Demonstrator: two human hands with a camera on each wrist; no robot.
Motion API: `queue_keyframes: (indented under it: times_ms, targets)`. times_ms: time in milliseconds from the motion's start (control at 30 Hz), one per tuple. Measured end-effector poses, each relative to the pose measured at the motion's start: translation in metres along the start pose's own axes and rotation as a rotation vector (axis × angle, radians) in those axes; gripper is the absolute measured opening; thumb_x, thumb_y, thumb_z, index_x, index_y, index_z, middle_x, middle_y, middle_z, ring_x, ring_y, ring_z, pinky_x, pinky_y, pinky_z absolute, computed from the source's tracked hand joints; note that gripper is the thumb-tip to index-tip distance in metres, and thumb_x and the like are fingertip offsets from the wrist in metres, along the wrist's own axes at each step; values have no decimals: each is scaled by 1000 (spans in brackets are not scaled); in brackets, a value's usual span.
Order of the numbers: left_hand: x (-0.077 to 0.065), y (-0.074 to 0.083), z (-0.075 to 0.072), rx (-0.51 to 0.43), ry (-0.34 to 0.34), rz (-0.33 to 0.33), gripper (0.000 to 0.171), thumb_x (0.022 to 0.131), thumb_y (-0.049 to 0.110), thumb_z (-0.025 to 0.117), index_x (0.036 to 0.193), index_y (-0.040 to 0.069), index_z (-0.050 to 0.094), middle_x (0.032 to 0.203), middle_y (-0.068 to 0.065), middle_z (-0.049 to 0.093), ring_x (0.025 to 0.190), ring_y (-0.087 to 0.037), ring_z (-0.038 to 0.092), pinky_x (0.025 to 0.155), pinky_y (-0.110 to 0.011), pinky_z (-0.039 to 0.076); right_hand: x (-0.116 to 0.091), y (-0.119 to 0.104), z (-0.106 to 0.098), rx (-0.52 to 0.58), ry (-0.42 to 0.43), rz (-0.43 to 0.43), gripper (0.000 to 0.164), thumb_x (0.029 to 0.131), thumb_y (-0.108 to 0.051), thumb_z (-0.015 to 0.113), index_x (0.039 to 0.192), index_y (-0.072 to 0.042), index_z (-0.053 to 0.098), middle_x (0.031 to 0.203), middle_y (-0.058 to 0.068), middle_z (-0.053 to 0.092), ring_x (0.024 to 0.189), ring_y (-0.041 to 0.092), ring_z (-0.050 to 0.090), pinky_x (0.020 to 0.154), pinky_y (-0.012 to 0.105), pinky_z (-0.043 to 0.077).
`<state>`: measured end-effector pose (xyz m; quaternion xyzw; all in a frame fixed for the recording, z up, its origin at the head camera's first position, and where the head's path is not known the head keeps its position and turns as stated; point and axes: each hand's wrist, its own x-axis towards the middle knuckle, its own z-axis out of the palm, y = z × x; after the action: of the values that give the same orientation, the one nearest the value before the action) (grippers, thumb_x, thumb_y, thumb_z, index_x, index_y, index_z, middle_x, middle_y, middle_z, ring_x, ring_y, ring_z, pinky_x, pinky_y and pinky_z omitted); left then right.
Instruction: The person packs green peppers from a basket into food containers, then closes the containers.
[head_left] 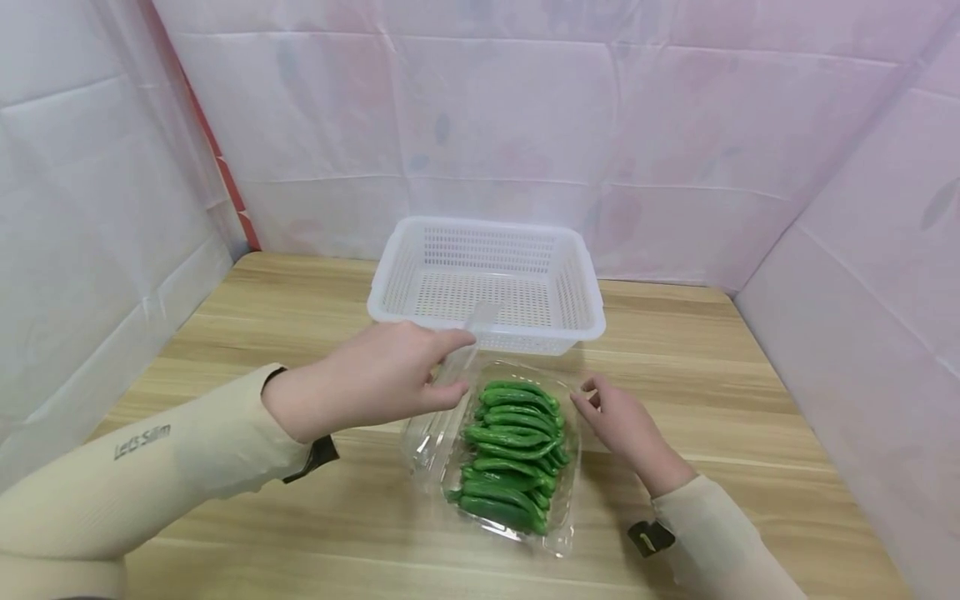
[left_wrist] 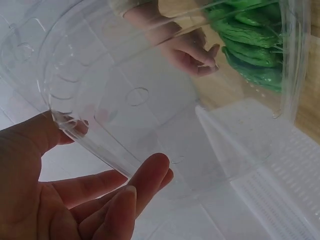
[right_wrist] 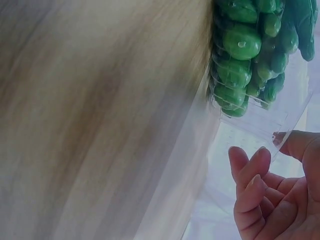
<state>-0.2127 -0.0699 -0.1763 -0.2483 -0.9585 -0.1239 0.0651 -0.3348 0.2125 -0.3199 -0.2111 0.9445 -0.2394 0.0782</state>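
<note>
Green chili peppers [head_left: 510, 454] lie in a stacked row inside a clear plastic clamshell box [head_left: 576, 492] on the table. Its hinged lid [head_left: 438, 433] is raised and leans to the left. My left hand [head_left: 375, 375] holds the lid by its edge; in the left wrist view the thumb and fingers are at the rim of the lid [left_wrist: 137, 130]. At the box's far right corner is my right hand [head_left: 622, 421]. The right wrist view shows one digit of that hand [right_wrist: 280, 195] on the clear rim, with the other fingers curled just below it.
A white perforated plastic basket [head_left: 487, 325] stands right behind the box, near the back of the wooden table [head_left: 675, 350]. Pale patterned sheets [head_left: 510, 108] hang around the table's back and sides.
</note>
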Motion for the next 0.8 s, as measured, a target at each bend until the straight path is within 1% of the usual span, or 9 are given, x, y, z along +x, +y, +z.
queue_keyframes:
  times_ms: [100,200,333,367,433,567,700,800]
  targets:
    - [1,0,0,15,-6,-2,32,86,28,62,111,10,59,55,10,43,46,-4,38,42,-22,33,-1,0,-2,2,2,-11,34,95,-28,50,110,2,54,87,12,64,67,18,58,60,36,48]
    - [1,0,-2,23,-8,1,32,86,28,62,112,10,59,54,10,43,46,-4,40,42,-23,34,-2,0,-3,13,-7,-16,35,95,-27,50,114,3,54,84,10,64,61,14,55,55,32,47]
    - [2,1,-3,43,-1,14,34,85,29,63,112,9,59,55,9,45,48,-6,43,43,-25,36,-2,-1,-4,32,-32,-4,40,96,-28,50,119,4,55,85,10,64,59,13,55,54,31,46]
    - [2,2,-2,51,0,16,35,85,30,63,113,9,59,56,9,46,49,-7,43,43,-25,37,-1,-1,-4,35,-39,-2,39,97,-29,49,117,4,57,84,10,64,60,13,55,54,31,46]
    - [4,3,-2,67,7,21,36,85,30,63,114,8,59,59,8,50,50,-7,45,42,-26,37,-1,0,-4,44,-49,-4,35,97,-27,48,108,2,62,80,8,63,60,13,54,55,31,46]
    - [8,6,1,101,28,54,30,85,30,61,108,11,60,61,8,51,50,-8,45,39,-26,35,-1,0,-3,108,-69,-26,28,97,-21,49,92,-1,67,71,5,59,56,14,52,52,31,45]
    - [12,7,4,143,55,96,22,84,30,62,99,13,60,58,8,47,48,-8,43,38,-26,32,-2,-1,-2,184,-100,-60,26,96,-21,51,86,-3,67,65,4,54,52,13,48,47,28,41]
    - [14,7,5,165,62,117,18,84,29,62,94,14,59,58,9,46,48,-8,43,38,-27,34,-3,0,-2,228,-129,-91,25,95,-20,53,88,-2,68,63,5,52,50,11,44,44,26,39]
